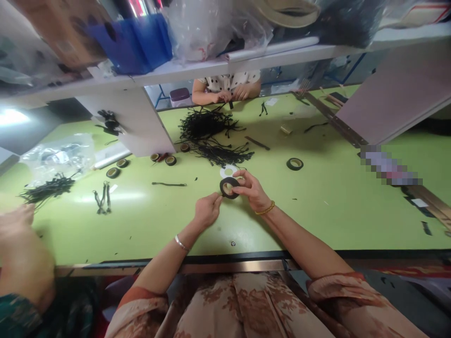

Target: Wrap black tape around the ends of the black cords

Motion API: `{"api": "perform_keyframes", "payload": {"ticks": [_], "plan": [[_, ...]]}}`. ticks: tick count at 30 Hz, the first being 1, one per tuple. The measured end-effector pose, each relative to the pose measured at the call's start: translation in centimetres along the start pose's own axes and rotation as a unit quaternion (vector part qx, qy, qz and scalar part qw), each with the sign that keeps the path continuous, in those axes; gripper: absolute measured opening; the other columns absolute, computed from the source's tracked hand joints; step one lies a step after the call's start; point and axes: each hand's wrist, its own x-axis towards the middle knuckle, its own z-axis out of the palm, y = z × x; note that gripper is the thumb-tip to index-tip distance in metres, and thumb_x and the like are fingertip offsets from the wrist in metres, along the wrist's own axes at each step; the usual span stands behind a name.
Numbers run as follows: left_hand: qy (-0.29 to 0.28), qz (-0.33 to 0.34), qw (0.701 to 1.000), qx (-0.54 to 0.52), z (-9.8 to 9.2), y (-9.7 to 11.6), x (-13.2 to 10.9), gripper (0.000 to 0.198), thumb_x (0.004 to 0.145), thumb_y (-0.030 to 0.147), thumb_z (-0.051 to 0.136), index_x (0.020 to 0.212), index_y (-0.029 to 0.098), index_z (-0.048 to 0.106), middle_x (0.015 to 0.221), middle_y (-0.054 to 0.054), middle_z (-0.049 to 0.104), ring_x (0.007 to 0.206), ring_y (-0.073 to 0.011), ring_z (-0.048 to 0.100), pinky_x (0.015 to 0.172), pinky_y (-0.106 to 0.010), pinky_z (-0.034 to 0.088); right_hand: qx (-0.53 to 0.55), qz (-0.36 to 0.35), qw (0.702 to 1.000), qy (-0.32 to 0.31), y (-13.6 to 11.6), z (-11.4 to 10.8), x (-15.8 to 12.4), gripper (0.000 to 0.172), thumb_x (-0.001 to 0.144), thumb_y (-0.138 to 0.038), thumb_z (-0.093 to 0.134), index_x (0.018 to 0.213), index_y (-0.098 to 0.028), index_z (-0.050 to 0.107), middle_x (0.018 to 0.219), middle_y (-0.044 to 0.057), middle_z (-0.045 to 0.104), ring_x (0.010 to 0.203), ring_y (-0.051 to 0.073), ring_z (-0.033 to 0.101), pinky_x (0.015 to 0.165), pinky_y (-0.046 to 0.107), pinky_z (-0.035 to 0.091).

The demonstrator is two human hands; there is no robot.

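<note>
My right hand (252,191) holds a black tape roll (228,187) just above the green table (317,206), fingers wrapped around its right side. Beside the roll's left edge, my left hand (207,211) is pinched closed, apparently on the tape's loose end, though that is too small to make out. A white ring (229,171) lies on the table just behind the roll. A heap of black cords (211,134) spreads out farther back.
Several tape rolls (294,163) lie on the table, some near a white shelf support (136,122). A plastic bag (58,157) and black cords (47,188) sit at left. A person's hands (232,94) work across the table; another person's arm (21,253) is at near left.
</note>
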Motion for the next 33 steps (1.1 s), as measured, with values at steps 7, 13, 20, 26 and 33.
{"api": "perform_keyframes", "payload": {"ticks": [7, 13, 20, 26, 33], "plan": [[-0.013, -0.122, 0.911, -0.394, -0.3, -0.3, 1.0, 0.033, 0.086, 0.053, 0.055, 0.085, 0.02, 0.049, 0.057, 0.008, 0.036, 0.048, -0.0072, 0.028, 0.047, -0.02, 0.023, -0.213, -0.104, 0.969, -0.066, 0.7, -0.4, -0.1, 0.035, 0.069, -0.029, 0.073, 0.096, -0.021, 0.053, 0.072, -0.002, 0.059, 0.068, 0.015, 0.056, 0.07, 0.031, 0.044], [-0.066, -0.191, 0.827, -0.524, -0.9, -0.2, 1.1, 0.045, 0.077, 0.058, 0.066, 0.078, 0.021, 0.04, 0.054, 0.012, 0.023, 0.042, -0.003, 0.013, 0.043, -0.019, 0.007, -0.451, -0.197, 0.866, -0.088, 1.6, -0.3, 0.2, 0.044, 0.062, -0.015, 0.065, 0.105, -0.021, 0.056, 0.085, 0.004, 0.069, 0.082, 0.024, 0.061, 0.083, 0.041, 0.042], [-0.018, -0.108, 0.914, -0.392, -1.0, -0.3, 0.8, 0.039, 0.078, 0.053, 0.065, 0.073, 0.018, 0.048, 0.057, 0.007, 0.043, 0.051, -0.0056, 0.034, 0.049, -0.019, 0.026, -0.466, -0.183, 0.861, -0.089, 2.3, -0.8, 0.3, 0.079, 0.071, -0.036, 0.072, 0.14, -0.017, 0.04, 0.094, 0.006, 0.073, 0.097, 0.029, 0.063, 0.094, 0.046, 0.039], [0.018, 0.057, 0.986, -0.158, -0.9, -0.4, 0.4, 0.023, 0.088, 0.036, 0.055, 0.077, 0.017, 0.062, 0.067, 0.001, 0.053, 0.063, -0.0103, 0.046, 0.062, -0.023, 0.037, -0.289, -0.025, 0.954, -0.074, 1.8, -0.8, 0.6, 0.059, 0.093, -0.056, 0.044, 0.135, -0.015, 0.049, 0.08, 0.003, 0.067, 0.072, 0.018, 0.062, 0.073, 0.033, 0.047], [0.026, 0.2, 0.965, 0.169, -0.8, 0.1, -0.6, 0.034, 0.099, 0.034, 0.04, 0.081, 0.019, 0.066, 0.071, -0.004, 0.061, 0.067, -0.013, 0.051, 0.057, -0.027, 0.029, -0.155, 0.096, 0.983, -0.027, 3.0, 0.2, 0.9, 0.05, 0.068, -0.047, 0.076, 0.104, -0.015, 0.063, 0.061, -0.004, 0.057, 0.056, 0.011, 0.049, 0.058, 0.026, 0.037]]}}
